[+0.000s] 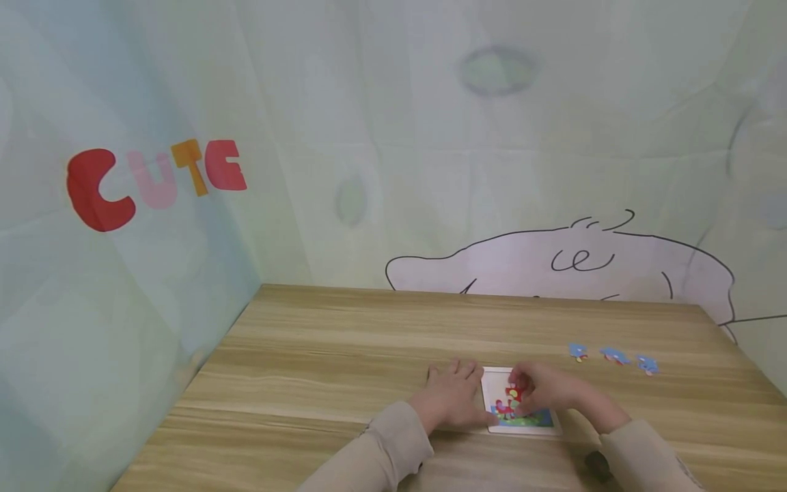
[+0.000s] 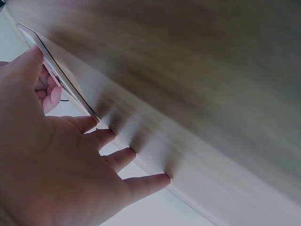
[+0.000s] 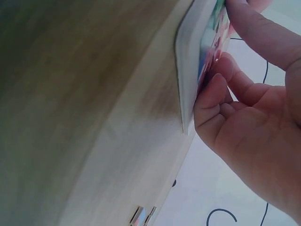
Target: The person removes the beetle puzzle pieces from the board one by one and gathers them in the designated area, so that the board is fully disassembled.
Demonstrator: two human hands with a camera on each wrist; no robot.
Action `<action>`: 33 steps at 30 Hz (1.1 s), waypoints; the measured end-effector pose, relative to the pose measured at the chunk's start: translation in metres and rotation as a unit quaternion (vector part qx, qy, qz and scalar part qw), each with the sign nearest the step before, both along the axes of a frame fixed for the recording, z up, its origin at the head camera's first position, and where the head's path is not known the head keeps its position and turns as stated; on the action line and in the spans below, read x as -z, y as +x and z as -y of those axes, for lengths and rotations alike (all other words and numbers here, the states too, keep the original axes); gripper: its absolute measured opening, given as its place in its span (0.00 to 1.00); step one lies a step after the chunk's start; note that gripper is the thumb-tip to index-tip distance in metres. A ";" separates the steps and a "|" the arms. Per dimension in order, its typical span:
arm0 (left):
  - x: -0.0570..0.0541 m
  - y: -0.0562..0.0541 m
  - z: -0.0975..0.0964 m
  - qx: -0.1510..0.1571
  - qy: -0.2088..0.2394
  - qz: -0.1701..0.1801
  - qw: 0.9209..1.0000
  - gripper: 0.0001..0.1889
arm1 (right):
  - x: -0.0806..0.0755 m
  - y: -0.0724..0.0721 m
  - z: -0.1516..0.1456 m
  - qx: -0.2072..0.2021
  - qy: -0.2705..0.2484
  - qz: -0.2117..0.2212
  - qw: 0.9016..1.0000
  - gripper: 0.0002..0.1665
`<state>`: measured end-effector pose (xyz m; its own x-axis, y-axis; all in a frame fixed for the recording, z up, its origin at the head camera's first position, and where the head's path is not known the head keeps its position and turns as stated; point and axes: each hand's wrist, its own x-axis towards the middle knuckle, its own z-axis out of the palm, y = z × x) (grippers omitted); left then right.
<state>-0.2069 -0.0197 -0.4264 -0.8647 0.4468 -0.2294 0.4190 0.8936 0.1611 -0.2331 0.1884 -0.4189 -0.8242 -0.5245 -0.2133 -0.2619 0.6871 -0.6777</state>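
A small square jigsaw board (image 1: 529, 431) with a pale rim lies flat on the table. Blue, green and red picture pieces fill its lower part, while bare backing shows higher up. My left hand (image 1: 451, 400) spreads its fingers over the table at the board's left side, fingertips down, with the thumb on the near left corner. Over the board, my right hand (image 1: 547, 386) curls its fingers and pinches a red and yellow puzzle piece (image 1: 514, 393). Those bent fingers (image 3: 216, 92) come right down to the board in the right wrist view, partly hiding the picture.
Three loose blue puzzle pieces lie in a row on the wooden table (image 1: 344, 355): a left one (image 1: 577, 351), a middle one (image 1: 615, 355) and a right one (image 1: 647, 363). A small dark object (image 1: 598, 466) sits by the right sleeve. Printed cloth hangs behind the table.
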 end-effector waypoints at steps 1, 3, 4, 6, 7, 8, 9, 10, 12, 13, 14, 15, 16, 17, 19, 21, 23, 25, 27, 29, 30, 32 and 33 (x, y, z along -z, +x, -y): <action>0.000 0.000 0.000 0.000 0.000 0.001 1.000 0.47 | 0.000 0.000 0.000 0.000 -0.001 0.001 1.000 0.22; 0.000 0.000 0.000 0.000 -0.001 0.003 1.000 0.47 | 0.001 0.000 0.000 0.000 -0.005 0.002 1.000 0.22; -0.001 0.000 0.000 0.000 -0.002 0.003 1.000 0.47 | 0.001 0.000 0.000 0.002 -0.006 0.004 1.000 0.22; -0.001 0.000 0.000 0.001 -0.003 0.004 1.000 0.47 | 0.001 0.000 0.000 0.007 -0.008 0.009 1.000 0.23; -0.001 0.000 0.000 0.002 -0.005 0.003 1.000 0.47 | 0.002 -0.001 0.000 0.008 -0.007 0.010 1.000 0.23; -0.001 -0.001 0.000 0.003 -0.006 0.002 1.000 0.47 | 0.002 -0.001 0.000 0.009 -0.007 0.010 1.000 0.23; -0.001 -0.001 0.000 0.004 -0.008 0.000 1.000 0.47 | 0.002 -0.001 0.000 0.010 -0.006 0.010 1.000 0.24; 0.000 -0.001 0.000 0.004 -0.008 -0.001 1.000 0.47 | 0.002 -0.001 0.000 0.010 -0.006 0.010 1.000 0.24; 0.000 -0.001 0.000 0.004 -0.006 -0.002 1.000 0.47 | 0.003 -0.001 0.000 0.007 -0.007 0.008 1.000 0.24; 0.001 -0.001 0.000 0.005 -0.006 -0.003 1.000 0.47 | 0.002 -0.001 -0.001 0.006 -0.008 0.008 1.000 0.24; 0.001 -0.001 0.000 0.005 -0.005 -0.004 1.000 0.47 | 0.002 -0.001 -0.001 0.005 -0.010 0.008 1.000 0.24; 0.001 -0.001 0.000 0.005 -0.004 -0.004 1.000 0.47 | 0.002 -0.001 -0.001 0.005 -0.013 0.009 1.000 0.24; 0.001 -0.001 0.000 0.005 -0.002 -0.004 1.000 0.47 | 0.002 0.000 -0.001 0.003 -0.017 0.011 1.000 0.24; 0.001 -0.001 0.000 0.005 -0.003 -0.005 1.000 0.47 | 0.002 0.000 -0.001 0.002 -0.021 0.012 1.000 0.24; 0.001 -0.001 0.000 0.005 -0.004 -0.005 1.000 0.47 | 0.001 0.000 -0.002 -0.003 -0.030 0.015 0.999 0.23; 0.001 -0.001 0.000 0.005 -0.003 -0.004 1.000 0.47 | 0.001 0.000 -0.002 -0.005 -0.038 0.019 0.999 0.23; 0.001 -0.001 0.001 0.004 -0.003 -0.003 1.000 0.47 | 0.001 0.000 -0.003 -0.005 -0.042 0.020 0.999 0.23; 0.001 -0.001 0.000 0.003 -0.003 -0.002 1.000 0.47 | 0.002 -0.001 -0.004 -0.003 -0.040 0.018 0.999 0.22; 0.001 -0.001 0.001 0.002 0.000 -0.001 1.000 0.47 | 0.003 -0.002 -0.006 -0.003 -0.038 0.014 0.999 0.21; 0.001 0.000 0.001 0.000 0.001 -0.001 1.000 0.47 | 0.004 -0.003 -0.007 -0.005 -0.038 0.011 0.999 0.20; 0.001 0.000 0.001 -0.001 0.002 -0.001 1.000 0.47 | 0.005 -0.003 -0.008 -0.007 -0.038 0.009 0.999 0.19; 0.001 0.000 0.001 -0.001 0.003 -0.003 1.000 0.47 | 0.005 -0.004 -0.010 -0.014 -0.043 0.007 0.999 0.17; 0.001 0.000 0.001 -0.002 0.004 -0.005 1.000 0.47 | 0.005 -0.005 -0.011 -0.016 -0.045 0.006 0.999 0.17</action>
